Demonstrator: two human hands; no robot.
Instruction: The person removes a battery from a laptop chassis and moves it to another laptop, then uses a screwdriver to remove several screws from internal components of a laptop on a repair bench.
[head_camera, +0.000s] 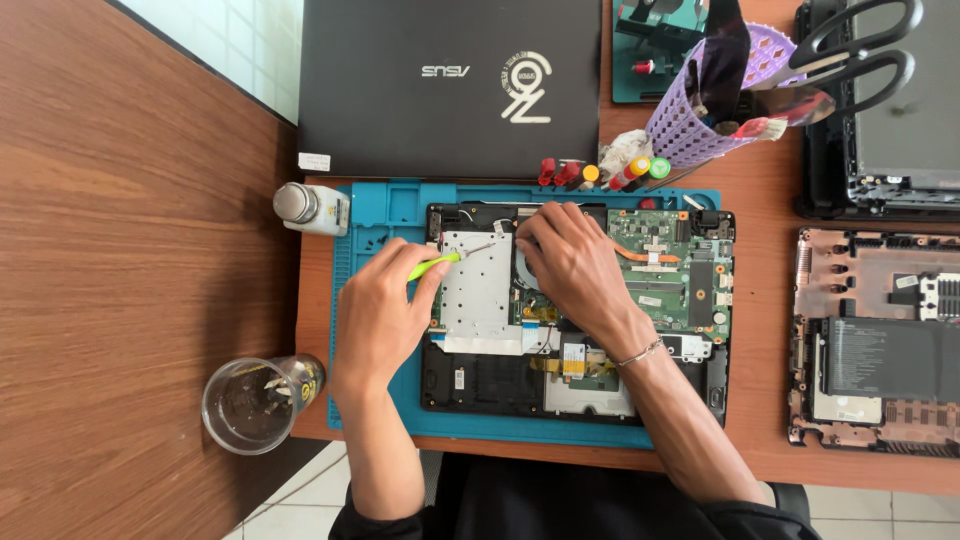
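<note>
An opened laptop base (680, 300) with a green circuit board lies on a blue work mat (380, 215). My left hand (380, 320) grips a small screwdriver with a lime-green handle (432, 265); its tip rests on the silver metal plate (478, 285) at the laptop's upper left. My right hand (575, 265) lies flat on the laptop's middle, over the fan area, with its fingertips near the top edge. A thin bracelet circles that wrist.
A closed black laptop (450, 85) lies beyond the mat. A white bottle (312, 208) stands at the mat's left corner, a clear glass (255, 403) at lower left. A purple basket (700, 115) holds scissors and tools. Another dismantled laptop shell (875, 340) lies to the right.
</note>
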